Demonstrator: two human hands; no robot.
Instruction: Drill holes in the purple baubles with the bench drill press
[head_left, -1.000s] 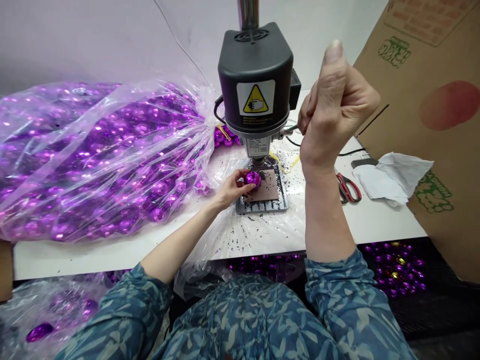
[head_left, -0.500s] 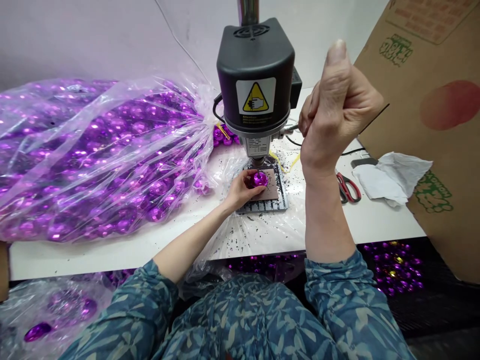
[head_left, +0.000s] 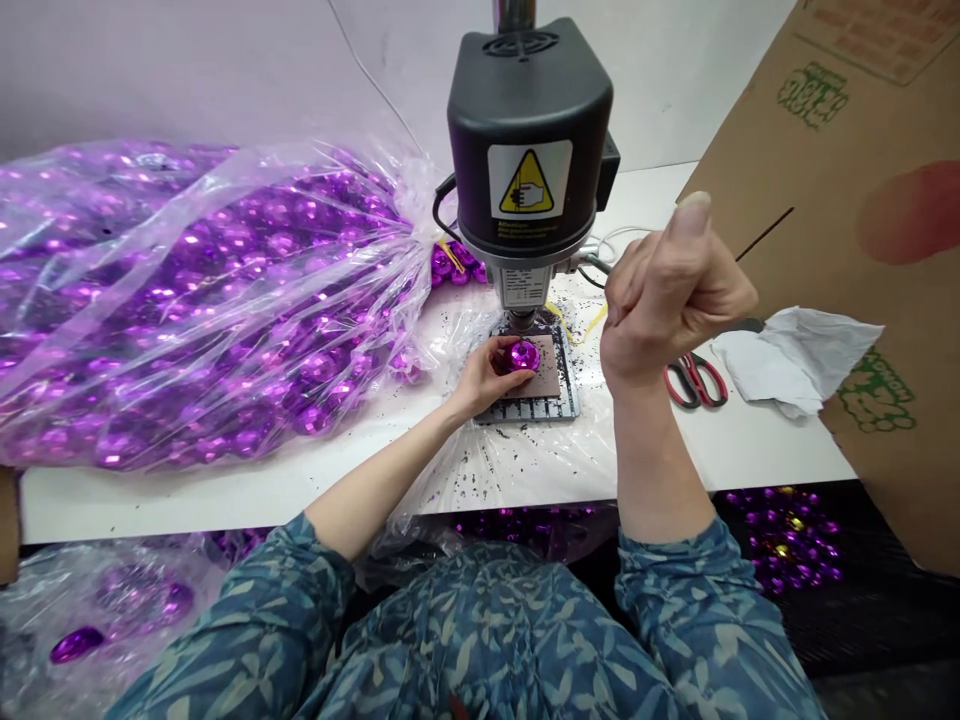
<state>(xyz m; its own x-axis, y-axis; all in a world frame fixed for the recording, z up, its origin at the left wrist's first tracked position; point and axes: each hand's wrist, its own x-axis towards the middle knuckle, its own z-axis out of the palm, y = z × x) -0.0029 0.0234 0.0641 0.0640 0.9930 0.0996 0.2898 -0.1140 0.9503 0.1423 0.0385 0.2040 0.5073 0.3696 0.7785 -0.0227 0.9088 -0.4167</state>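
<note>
My left hand (head_left: 487, 378) is closed with thumb and fingers around a shiny purple bauble (head_left: 523, 356). The bauble rests on a small brown board (head_left: 541, 378) on the slotted metal base (head_left: 566, 408) of a black drill press (head_left: 529, 130). Directly above it is the drill chuck (head_left: 521, 320); whether the bit touches the bauble I cannot tell. My right hand (head_left: 671, 285) is a fist, thumb uppermost, to the right of the motor head. A metal drill press lever (head_left: 589, 260) runs toward this fist, and the gripped part is hidden by the fingers.
A large clear bag (head_left: 225, 310) full of purple baubles covers the table's left side. Red-handled scissors (head_left: 697, 382) and crumpled white paper (head_left: 787, 360) lie on the right, beside a tall cardboard box (head_left: 892, 300). Dark shavings are scattered around the base. More baubles (head_left: 795, 540) lie below the table.
My right hand has come down beside the drill press, its wrist tilting. My left hand keeps the bauble in place on the board. The whole view has shifted slightly.
</note>
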